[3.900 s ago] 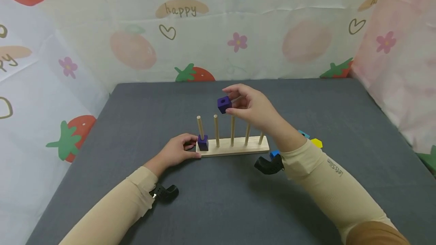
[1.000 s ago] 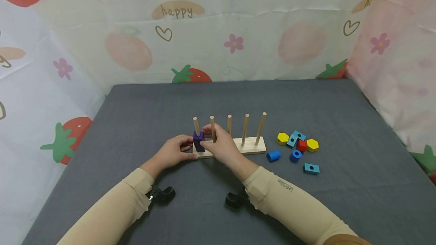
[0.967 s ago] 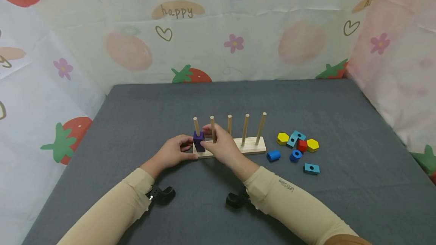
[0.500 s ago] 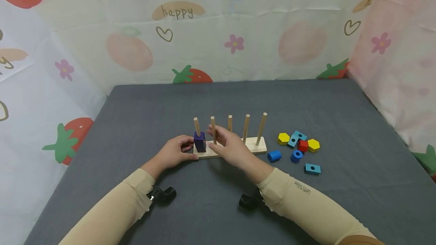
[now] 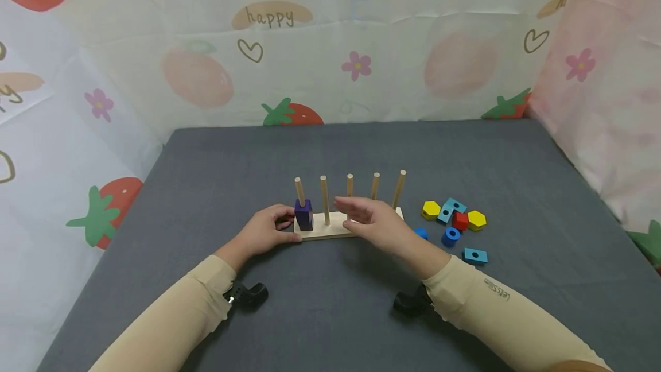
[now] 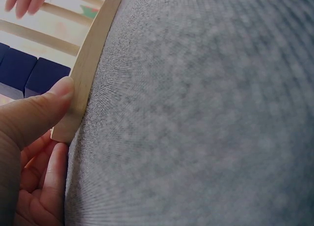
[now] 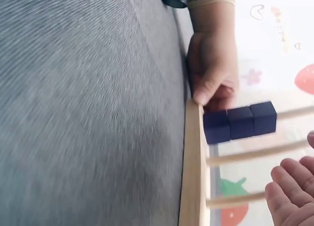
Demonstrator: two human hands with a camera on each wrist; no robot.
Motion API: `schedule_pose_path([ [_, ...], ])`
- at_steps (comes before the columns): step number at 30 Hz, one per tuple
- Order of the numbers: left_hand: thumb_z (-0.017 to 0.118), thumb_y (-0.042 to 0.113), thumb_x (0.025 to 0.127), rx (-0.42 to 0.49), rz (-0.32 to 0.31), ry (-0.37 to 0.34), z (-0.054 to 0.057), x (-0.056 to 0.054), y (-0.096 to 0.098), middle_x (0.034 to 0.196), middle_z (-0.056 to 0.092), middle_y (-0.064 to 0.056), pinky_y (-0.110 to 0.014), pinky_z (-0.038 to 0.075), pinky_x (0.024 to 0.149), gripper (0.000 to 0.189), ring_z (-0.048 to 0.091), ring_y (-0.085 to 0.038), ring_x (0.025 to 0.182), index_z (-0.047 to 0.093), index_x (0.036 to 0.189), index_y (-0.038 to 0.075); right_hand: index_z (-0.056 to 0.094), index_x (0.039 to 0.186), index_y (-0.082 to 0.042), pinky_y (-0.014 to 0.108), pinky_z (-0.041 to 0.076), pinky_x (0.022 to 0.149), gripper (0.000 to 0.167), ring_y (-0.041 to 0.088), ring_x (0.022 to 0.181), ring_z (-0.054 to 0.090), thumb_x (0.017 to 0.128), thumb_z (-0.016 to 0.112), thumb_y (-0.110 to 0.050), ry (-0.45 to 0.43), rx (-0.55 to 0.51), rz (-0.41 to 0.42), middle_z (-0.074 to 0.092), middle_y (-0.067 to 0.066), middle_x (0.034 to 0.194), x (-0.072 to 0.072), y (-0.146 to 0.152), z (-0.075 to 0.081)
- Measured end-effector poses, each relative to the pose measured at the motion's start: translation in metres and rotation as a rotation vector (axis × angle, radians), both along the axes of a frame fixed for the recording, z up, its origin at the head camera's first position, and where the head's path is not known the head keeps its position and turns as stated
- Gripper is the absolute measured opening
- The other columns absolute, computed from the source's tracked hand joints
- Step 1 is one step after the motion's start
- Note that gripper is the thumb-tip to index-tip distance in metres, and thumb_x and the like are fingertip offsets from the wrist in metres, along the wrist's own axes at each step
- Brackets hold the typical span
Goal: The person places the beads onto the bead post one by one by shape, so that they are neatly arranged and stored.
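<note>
Strawberry-print cloth (image 5: 392,33) is hanging at 12 o'clock, behind the grey table (image 5: 320,314). Left hand (image 5: 261,227) is pinching the rack (image 5: 338,226) at its 9 o'clock end, thumb lying on the front edge. Right hand (image 5: 377,223) is grasping nothing, fingers extended, hovering over the rack's 3 o'clock half; can't tell whether it's touching a peg.

Three purple blocks (image 7: 240,122) are sitting stacked on the leftmost peg (image 5: 300,190), square to each other. Step in hand: seemingly clearing the right hand off a finished stack. Next move is probably calling for a reach toward 3 o'clock for a loose block, left hand bracing.

Rack is lying mid-table, long axis running 9 to 3 o'clock, right end angling slightly farther away; pegs are pointing up. Past its right end, at 3 to 4 o'clock, yellow (image 5: 477,220), red (image 5: 460,221), teal (image 5: 475,256) and blue (image 5: 451,237) blocks are lying loose.
</note>
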State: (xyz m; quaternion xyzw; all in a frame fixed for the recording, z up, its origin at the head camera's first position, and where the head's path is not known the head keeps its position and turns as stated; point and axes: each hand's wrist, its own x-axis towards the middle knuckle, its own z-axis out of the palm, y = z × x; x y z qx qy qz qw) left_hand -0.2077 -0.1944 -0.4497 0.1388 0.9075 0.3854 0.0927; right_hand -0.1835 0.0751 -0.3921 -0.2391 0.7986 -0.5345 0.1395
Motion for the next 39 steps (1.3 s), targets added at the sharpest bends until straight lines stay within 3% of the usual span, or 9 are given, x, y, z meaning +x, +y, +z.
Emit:
schedule_pose_path([
  [11,0.080,0.025,0.070,0.000,-0.001,0.014,0.000,0.001,-0.001,0.108,0.058,-0.003,-0.026,0.048,0.088,0.048,0.055,-0.016,0.103,0.062,0.111,0.008,0.061,0.117,-0.010,0.036,0.048,0.090,0.030,0.021,0.109,0.057,0.087,0.062,-0.012,0.011,0.108,0.002,0.061,0.006,0.117,-0.005,0.052,0.005],
  [21,0.080,0.025,0.070,0.017,0.003,-0.003,-0.001,-0.001,-0.001,0.109,0.058,-0.002,-0.026,0.047,0.089,0.047,0.055,-0.016,0.105,0.062,0.111,0.010,0.065,0.102,-0.005,0.028,0.051,0.080,0.018,0.016,0.092,0.060,0.084,0.065,-0.009,0.013,0.206,-0.012,0.065,0.010,0.103,-0.016,0.094,-0.005],
  [24,0.080,0.025,0.070,0.016,0.002,-0.004,-0.001,-0.001,-0.001,0.110,0.058,-0.002,-0.026,0.047,0.090,0.049,0.055,-0.016,0.106,0.062,0.112,0.010,0.064,0.100,-0.003,0.030,0.051,0.080,0.017,0.018,0.092,0.060,0.084,0.065,-0.008,0.009,0.222,0.001,0.065,0.011,0.102,-0.018,0.103,-0.008],
  [31,0.080,0.027,0.070,0.002,0.006,-0.001,0.000,0.000,-0.001,0.109,0.058,-0.002,-0.027,0.047,0.089,0.050,0.055,-0.016,0.104,0.061,0.112,0.010,0.064,0.101,-0.004,0.030,0.052,0.079,0.019,0.018,0.093,0.060,0.082,0.068,-0.008,-0.093,0.289,0.047,0.065,0.008,0.100,-0.024,0.113,-0.012],
  [39,0.080,0.028,0.069,0.009,0.008,-0.017,0.000,0.000,0.000,0.111,0.058,-0.002,-0.027,0.047,0.090,0.051,0.055,-0.016,0.106,0.061,0.113,0.010,0.064,0.102,-0.004,0.029,0.051,0.077,0.025,0.023,0.098,0.060,0.078,0.071,-0.007,-0.113,0.345,0.117,0.065,0.009,0.102,-0.027,0.119,-0.014],
])
